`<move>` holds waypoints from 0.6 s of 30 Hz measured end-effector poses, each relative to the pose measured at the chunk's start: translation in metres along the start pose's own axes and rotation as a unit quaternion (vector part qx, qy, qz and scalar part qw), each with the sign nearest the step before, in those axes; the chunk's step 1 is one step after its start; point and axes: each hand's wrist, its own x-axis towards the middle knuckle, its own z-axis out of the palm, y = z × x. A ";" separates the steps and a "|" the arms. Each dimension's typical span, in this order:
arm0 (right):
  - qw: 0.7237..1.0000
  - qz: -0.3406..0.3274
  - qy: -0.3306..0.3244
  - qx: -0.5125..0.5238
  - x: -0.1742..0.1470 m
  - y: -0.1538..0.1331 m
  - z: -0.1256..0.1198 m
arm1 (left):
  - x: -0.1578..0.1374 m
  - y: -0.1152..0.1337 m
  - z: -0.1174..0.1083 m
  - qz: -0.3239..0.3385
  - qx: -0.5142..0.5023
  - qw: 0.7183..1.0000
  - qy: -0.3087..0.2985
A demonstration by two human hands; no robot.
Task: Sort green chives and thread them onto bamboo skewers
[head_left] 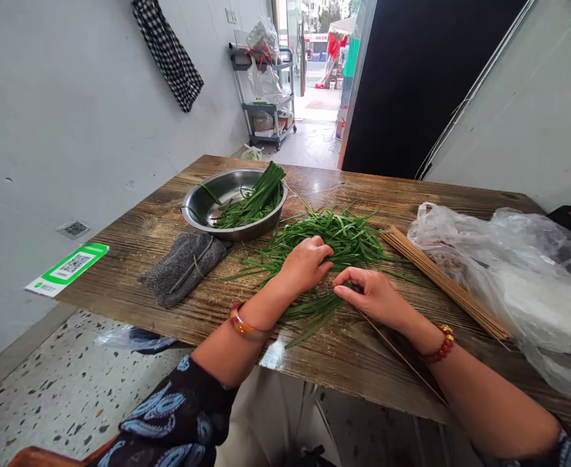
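Note:
A loose pile of garlic chives [348,233] lies in the middle of the wooden table, long green leaves pointing several ways. My left hand [307,263] is on the pile's near side, fingers curled down around some leaves; its fingertips are partly hidden. Just to the right, my right hand [368,292] pinches a thin bamboo skewer [402,359] close to its upper end. The skewer slants down below my right wrist toward the table's near edge. Behind my left hand, a steel bowl [187,211] holds more chives, a bunch leaning over its right side.
A bundle of bamboo skewers [448,285] lies right of the pile, beside clear plastic bags [519,279]. Left of my hands is a folded grey mesh cloth [183,267]. A QR code card [69,267] sits at the table's left edge. A wheeled cart [268,104] stands by the doorway.

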 end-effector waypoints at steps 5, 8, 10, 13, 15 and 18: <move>0.999 0.002 0.032 0.010 0.000 -0.002 0.000 | 0.005 0.001 -0.003 -0.037 -0.097 0.993 0.062; 0.997 0.028 0.073 0.025 0.001 -0.001 -0.002 | 0.005 0.004 -0.009 -0.063 -0.194 0.975 0.087; 0.991 0.054 0.110 0.045 0.002 0.000 -0.003 | 0.005 0.006 -0.011 -0.092 -0.270 0.956 0.071; 0.981 0.075 0.163 0.080 0.002 0.001 -0.006 | 0.004 0.011 -0.014 -0.125 -0.351 0.927 0.046; 0.976 0.078 0.176 0.103 0.003 0.001 -0.007 | 0.004 0.014 -0.015 -0.127 -0.371 0.919 0.037; 0.974 0.080 0.172 0.125 0.002 -0.001 -0.008 | 0.004 0.017 -0.017 -0.124 -0.385 0.914 0.018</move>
